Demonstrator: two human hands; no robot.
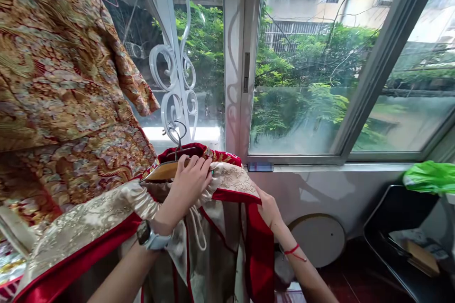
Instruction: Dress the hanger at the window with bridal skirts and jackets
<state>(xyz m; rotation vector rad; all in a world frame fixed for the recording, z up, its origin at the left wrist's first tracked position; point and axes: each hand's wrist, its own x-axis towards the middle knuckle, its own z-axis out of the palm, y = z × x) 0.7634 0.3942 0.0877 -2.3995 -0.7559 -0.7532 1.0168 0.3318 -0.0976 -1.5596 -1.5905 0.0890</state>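
A cream brocade garment with red satin trim [234, 177] hangs in front of me, with a gathered drawstring neckline and a white cord dangling. A wooden hanger [161, 172] with a metal hook shows at its neck, with a red embroidered garment [225, 156] behind the cream cloth. My left hand [192, 177] is closed over the gathered neckline beside the hanger; its fingertips are partly hidden. Lower on the right, my right hand [269, 209] grips the red-trimmed edge, thumb and fingers partly behind the cloth.
At left hangs a large gold-and-red patterned robe [64, 85]. A white scrolled metal rack [174, 71] stands before the sliding window [245, 104]. On the right are a black chair [401, 213] and a green plastic bag [430, 176]; a round white board [316, 241] leans below the sill.
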